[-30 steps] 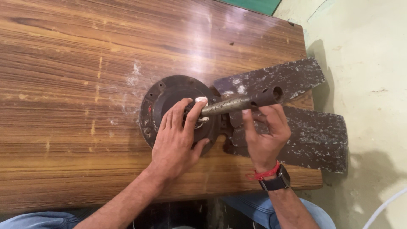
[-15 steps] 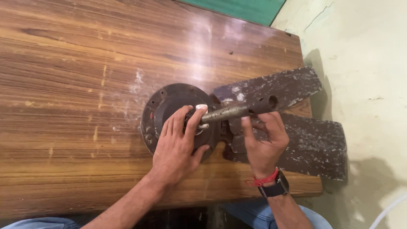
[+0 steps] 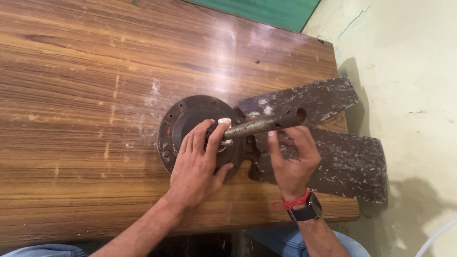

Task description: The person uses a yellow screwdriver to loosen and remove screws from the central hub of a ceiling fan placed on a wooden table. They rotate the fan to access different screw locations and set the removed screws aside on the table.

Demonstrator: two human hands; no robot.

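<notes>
Your left hand point(image 3: 200, 159) lies spread, palm down, on the round, dusty fan motor housing point(image 3: 188, 119), which sits on the wood-grain table point(image 3: 85, 81) near its right end. Your right hand point(image 3: 290, 159), fingers loosely curled, touches the underside of the metal rod point(image 3: 262, 124) rising from the housing. Two grimy fan blades point(image 3: 333, 133) overhang the table's right edge above a pale floor point(image 3: 414, 71); a green surface point(image 3: 266, 9) borders the far edge.
</notes>
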